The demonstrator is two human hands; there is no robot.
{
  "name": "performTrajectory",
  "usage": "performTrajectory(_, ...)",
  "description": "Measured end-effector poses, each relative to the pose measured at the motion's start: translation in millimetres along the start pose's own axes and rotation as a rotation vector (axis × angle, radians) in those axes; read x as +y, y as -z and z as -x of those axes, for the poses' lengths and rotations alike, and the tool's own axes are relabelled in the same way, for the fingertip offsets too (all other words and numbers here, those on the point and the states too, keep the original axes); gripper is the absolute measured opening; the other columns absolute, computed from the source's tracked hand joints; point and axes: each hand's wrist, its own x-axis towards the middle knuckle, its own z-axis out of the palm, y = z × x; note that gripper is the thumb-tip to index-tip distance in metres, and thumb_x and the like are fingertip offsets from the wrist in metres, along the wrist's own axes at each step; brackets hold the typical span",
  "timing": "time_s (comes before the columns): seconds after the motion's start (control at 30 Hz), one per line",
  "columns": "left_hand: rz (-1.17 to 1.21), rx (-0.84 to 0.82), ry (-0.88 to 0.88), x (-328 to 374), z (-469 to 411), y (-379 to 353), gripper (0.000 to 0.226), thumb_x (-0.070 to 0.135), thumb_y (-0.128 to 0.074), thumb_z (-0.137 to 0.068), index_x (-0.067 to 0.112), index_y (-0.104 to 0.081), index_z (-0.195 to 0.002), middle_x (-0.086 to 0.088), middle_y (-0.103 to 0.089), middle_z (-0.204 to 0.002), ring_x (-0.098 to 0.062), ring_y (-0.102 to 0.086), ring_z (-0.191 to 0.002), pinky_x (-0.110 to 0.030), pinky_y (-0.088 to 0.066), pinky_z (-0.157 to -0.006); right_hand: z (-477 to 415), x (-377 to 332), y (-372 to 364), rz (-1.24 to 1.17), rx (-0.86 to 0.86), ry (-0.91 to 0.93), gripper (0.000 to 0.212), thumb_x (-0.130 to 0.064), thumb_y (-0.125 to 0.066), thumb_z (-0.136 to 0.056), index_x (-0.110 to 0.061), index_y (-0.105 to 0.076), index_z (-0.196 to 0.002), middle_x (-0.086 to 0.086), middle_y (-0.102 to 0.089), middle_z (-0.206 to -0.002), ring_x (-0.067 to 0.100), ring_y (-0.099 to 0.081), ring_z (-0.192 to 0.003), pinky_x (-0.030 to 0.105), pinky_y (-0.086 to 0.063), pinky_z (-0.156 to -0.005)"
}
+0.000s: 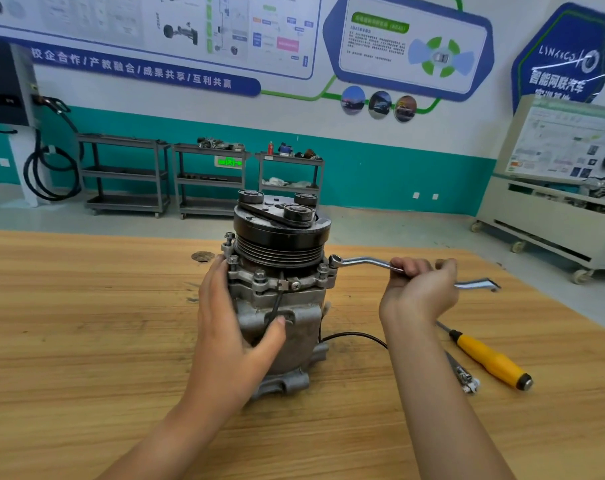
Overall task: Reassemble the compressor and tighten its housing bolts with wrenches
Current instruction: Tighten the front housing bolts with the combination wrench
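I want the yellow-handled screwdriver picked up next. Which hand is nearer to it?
Right. The right hand grips the wrench just above and left of the yellow-handled screwdriver; the left hand holds the compressor, farther left.

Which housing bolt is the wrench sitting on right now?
The rightmost flange bolt: the ring end of the wrench in the right hand covers it; the other bolts stand bare.
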Motion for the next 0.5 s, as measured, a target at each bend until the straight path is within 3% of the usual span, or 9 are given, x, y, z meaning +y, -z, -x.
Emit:
performTrajectory(0.1, -0.006, -0.003, -0.010, -2.2, -0.3, 0.2, 0.087, 0.013, -0.072, -0.078, 0.043, -0.009, -0.129, 0.011, -0.020, -0.143, -0.011, -0.019, -0.139, -0.027, -0.018, -0.112, 14.5, -2.8, 3.4, 0.020, -0.085, 0.159, 0.013, -0.015, -0.035, -0.100, -0.019, -0.038, -0.088, -0.004, -0.037, -0.053, 0.008, -0.041, -0.043, 0.023, -0.048, -0.049)
performTrajectory(0.2, -0.008, -0.011, -0.006, -1.8, -0.4, 0.7, 0.088, 0.014, -0.071, -0.078, 0.047, -0.007, -0.127, 0.013, -0.018, -0.142, -0.010, -0.018, -0.139, -0.028, -0.018, -0.112, 32.1, -1.5, 11.8, 0.068, -0.213, 0.372, 0.010, -0.012, -0.034, -0.099, -0.020, -0.038, -0.093, -0.010, -0.045, -0.052, 0.008, -0.046, -0.050, 0.026, -0.051, -0.057)
performTrajectory(0.33, -0.004, -0.008, -0.014, -1.9, -0.1, 0.4, 0.088, 0.016, -0.071, -0.078, 0.048, -0.006, -0.127, 0.014, -0.017, -0.143, -0.008, -0.017, -0.139, -0.027, -0.018, -0.111, 52.4, 12.1, 29.0, 0.135, -0.423, 0.679, 0.017, -0.013, -0.035, -0.094, -0.021, -0.034, -0.108, -0.014, -0.053, -0.066, 0.007, -0.052, -0.065, 0.029, -0.052, -0.074)
performTrajectory(0.43, -0.004, -0.007, -0.005, -2.6, -0.3, -0.1, 0.088, 0.016, -0.071, -0.078, 0.042, -0.007, -0.132, 0.007, -0.020, -0.148, -0.010, -0.018, -0.139, -0.028, -0.019, -0.112, 55.1, 22.6, 36.6, 0.275, -0.733, 1.025, 0.024, -0.012, -0.032, -0.099, -0.019, -0.026, -0.121, -0.012, -0.054, -0.078, 0.007, -0.053, -0.075, 0.026, -0.050, -0.079)
performTrajectory(0.5, -0.009, -0.002, -0.009, -3.1, -0.5, 0.0, 0.087, 0.019, -0.073, -0.078, 0.038, -0.008, -0.134, 0.001, -0.021, -0.149, -0.012, -0.019, -0.139, -0.031, -0.020, -0.113, 50.1, 26.8, 41.1, 0.357, -0.982, 1.212, 0.031, -0.017, -0.031, -0.103, -0.024, -0.024, -0.133, 0.002, -0.050, -0.082, 0.012, -0.051, -0.076, 0.022, -0.047, -0.079)
